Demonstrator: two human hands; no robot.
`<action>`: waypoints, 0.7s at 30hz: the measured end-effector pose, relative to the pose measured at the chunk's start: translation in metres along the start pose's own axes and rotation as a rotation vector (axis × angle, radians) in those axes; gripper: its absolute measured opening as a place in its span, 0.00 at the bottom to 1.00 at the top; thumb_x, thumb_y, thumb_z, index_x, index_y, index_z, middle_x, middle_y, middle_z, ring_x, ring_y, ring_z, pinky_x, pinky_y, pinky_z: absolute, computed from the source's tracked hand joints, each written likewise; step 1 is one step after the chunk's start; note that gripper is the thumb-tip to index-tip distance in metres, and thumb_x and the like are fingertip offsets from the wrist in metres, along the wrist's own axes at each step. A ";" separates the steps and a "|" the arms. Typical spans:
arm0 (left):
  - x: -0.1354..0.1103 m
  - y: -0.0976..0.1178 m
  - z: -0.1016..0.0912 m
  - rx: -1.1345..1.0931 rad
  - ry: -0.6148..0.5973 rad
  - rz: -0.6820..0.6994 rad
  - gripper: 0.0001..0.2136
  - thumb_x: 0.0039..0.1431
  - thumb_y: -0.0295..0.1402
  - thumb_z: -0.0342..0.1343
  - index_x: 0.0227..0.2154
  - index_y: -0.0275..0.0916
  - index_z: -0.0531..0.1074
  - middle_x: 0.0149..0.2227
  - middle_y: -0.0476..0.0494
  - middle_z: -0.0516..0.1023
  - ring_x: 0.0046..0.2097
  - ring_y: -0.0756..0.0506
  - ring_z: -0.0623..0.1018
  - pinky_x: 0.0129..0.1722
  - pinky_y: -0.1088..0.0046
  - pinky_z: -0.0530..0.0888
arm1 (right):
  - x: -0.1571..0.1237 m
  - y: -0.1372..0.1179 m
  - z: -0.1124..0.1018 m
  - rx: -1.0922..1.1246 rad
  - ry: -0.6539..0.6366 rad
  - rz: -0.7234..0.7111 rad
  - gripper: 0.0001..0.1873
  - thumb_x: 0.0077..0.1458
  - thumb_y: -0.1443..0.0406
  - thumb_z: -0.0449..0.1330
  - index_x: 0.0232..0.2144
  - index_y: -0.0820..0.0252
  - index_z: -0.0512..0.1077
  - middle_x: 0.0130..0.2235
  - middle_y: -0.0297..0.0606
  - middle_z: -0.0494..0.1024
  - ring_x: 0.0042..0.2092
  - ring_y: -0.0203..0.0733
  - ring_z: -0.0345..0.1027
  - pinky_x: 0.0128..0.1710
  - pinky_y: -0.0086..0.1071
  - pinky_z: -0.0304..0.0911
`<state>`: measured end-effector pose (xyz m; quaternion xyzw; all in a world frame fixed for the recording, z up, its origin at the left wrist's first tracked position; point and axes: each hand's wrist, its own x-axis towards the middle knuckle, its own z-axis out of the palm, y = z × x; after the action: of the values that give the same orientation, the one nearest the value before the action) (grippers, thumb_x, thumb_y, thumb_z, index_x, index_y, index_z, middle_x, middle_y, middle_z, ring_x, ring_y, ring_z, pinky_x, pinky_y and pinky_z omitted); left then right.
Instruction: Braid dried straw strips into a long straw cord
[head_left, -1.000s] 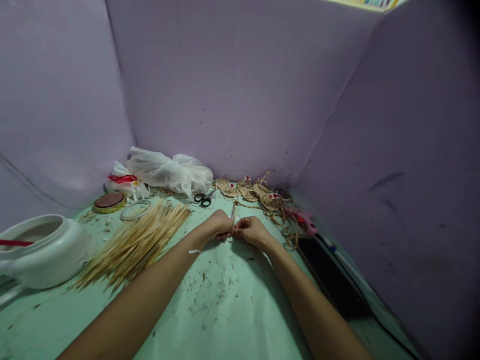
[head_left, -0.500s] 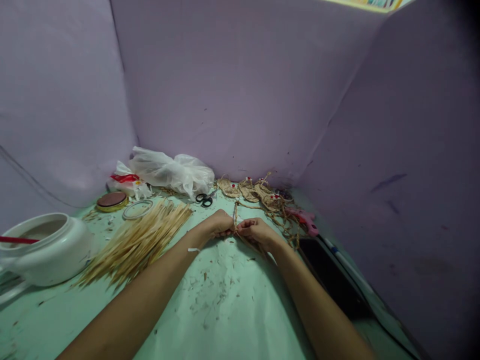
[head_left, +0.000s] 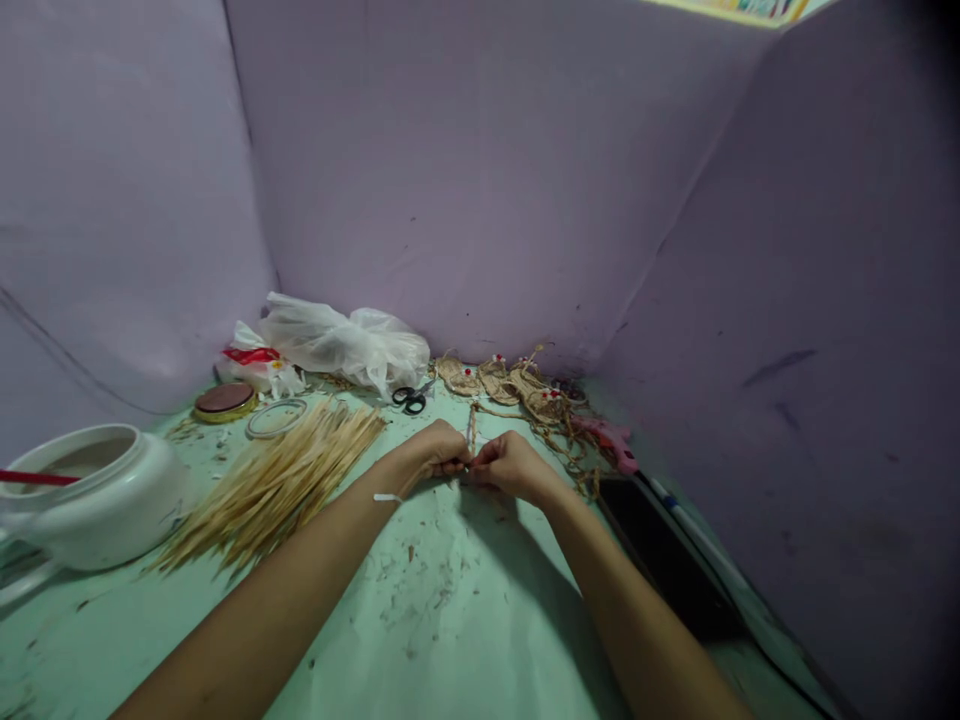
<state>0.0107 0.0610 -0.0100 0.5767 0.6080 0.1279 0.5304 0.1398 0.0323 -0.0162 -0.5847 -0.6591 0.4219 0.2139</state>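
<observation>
A thin braided fibre cord [head_left: 472, 428] runs from the pile at the back down to my hands. My left hand [head_left: 442, 450] is closed around its near part, knuckles up. Close beside it, my right hand [head_left: 504, 464] pinches the near end of the cord, fingertips almost touching the left fist. Between the fingers the strands are too small to make out. Beyond the hands lie black-handled scissors [head_left: 410, 400] and several woven straw pieces [head_left: 459, 377] with red beads. More braided cord [head_left: 574, 450] is heaped to the right.
Left of my arm lies a bundle of dry straw strips [head_left: 281, 485]. Near it are a white pot [head_left: 142, 500], a round tin [head_left: 225, 400] and a ring of tape [head_left: 276, 418]. A plastic bag [head_left: 345, 345] rests by the wall. Rightward are a pink glue gun [head_left: 619, 445] and a dark flat object [head_left: 667, 560].
My right hand has turned and lifted slightly, its fingers now curled downward at the cord. The strand that trailed under its palm no longer shows. My left hand holds its place.
</observation>
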 end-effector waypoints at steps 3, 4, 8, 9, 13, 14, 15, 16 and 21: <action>0.002 -0.001 -0.004 0.013 -0.040 -0.020 0.08 0.35 0.27 0.53 0.10 0.34 0.59 0.08 0.54 0.56 0.12 0.57 0.55 0.14 0.79 0.50 | 0.002 -0.001 -0.007 0.130 -0.018 0.069 0.05 0.35 0.69 0.59 0.14 0.66 0.67 0.14 0.31 0.66 0.17 0.28 0.55 0.18 0.23 0.51; 0.002 -0.002 -0.004 0.000 -0.054 -0.007 0.08 0.36 0.27 0.53 0.10 0.34 0.59 0.08 0.54 0.57 0.11 0.57 0.54 0.14 0.79 0.49 | 0.004 0.000 -0.009 0.167 0.031 0.087 0.05 0.37 0.69 0.59 0.15 0.66 0.67 0.15 0.32 0.66 0.18 0.28 0.55 0.18 0.23 0.51; 0.005 -0.005 -0.005 -0.026 -0.076 0.014 0.07 0.37 0.28 0.51 0.11 0.35 0.59 0.08 0.55 0.55 0.11 0.57 0.53 0.13 0.79 0.47 | 0.011 0.005 -0.006 0.373 0.148 0.136 0.03 0.40 0.72 0.55 0.18 0.66 0.66 0.17 0.32 0.66 0.18 0.27 0.55 0.19 0.22 0.53; 0.005 -0.005 -0.005 -0.024 -0.078 0.016 0.07 0.37 0.28 0.51 0.11 0.35 0.59 0.08 0.55 0.55 0.11 0.57 0.53 0.13 0.79 0.47 | 0.013 0.006 -0.003 0.437 0.092 0.147 0.03 0.40 0.72 0.54 0.18 0.65 0.65 0.17 0.32 0.66 0.18 0.27 0.55 0.19 0.22 0.52; 0.003 -0.003 -0.005 0.031 -0.076 0.041 0.05 0.35 0.27 0.50 0.12 0.35 0.60 0.09 0.54 0.56 0.12 0.56 0.54 0.13 0.79 0.48 | 0.015 0.010 0.005 0.486 -0.027 0.170 0.04 0.38 0.73 0.53 0.16 0.66 0.64 0.13 0.29 0.60 0.15 0.25 0.48 0.14 0.22 0.41; 0.003 -0.003 -0.006 0.072 -0.064 0.044 0.05 0.35 0.27 0.50 0.11 0.35 0.60 0.09 0.54 0.56 0.12 0.56 0.54 0.13 0.78 0.49 | 0.015 0.011 0.005 0.455 -0.022 0.180 0.04 0.38 0.73 0.54 0.15 0.66 0.63 0.12 0.28 0.58 0.14 0.25 0.45 0.13 0.23 0.38; 0.003 -0.003 -0.006 0.118 -0.048 0.054 0.04 0.34 0.27 0.50 0.11 0.35 0.61 0.08 0.54 0.56 0.12 0.55 0.55 0.13 0.78 0.49 | 0.016 0.012 0.005 0.432 -0.022 0.186 0.05 0.37 0.72 0.54 0.14 0.65 0.63 0.11 0.27 0.56 0.13 0.24 0.43 0.13 0.23 0.35; 0.004 -0.002 -0.006 0.159 -0.028 0.076 0.04 0.33 0.26 0.50 0.11 0.34 0.62 0.08 0.54 0.56 0.12 0.55 0.55 0.13 0.78 0.50 | 0.016 0.013 0.005 0.420 -0.029 0.185 0.06 0.37 0.71 0.54 0.13 0.65 0.62 0.10 0.26 0.55 0.13 0.24 0.41 0.13 0.24 0.33; 0.006 -0.004 -0.006 0.218 0.050 0.210 0.03 0.32 0.23 0.49 0.12 0.33 0.66 0.08 0.52 0.58 0.14 0.54 0.58 0.15 0.78 0.54 | 0.016 0.018 0.004 0.480 -0.025 0.149 0.04 0.35 0.70 0.55 0.14 0.65 0.63 0.10 0.24 0.53 0.13 0.24 0.38 0.14 0.25 0.30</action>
<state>0.0055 0.0676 -0.0141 0.6880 0.5677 0.1301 0.4330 0.1439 0.0455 -0.0367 -0.5586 -0.4977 0.5883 0.3069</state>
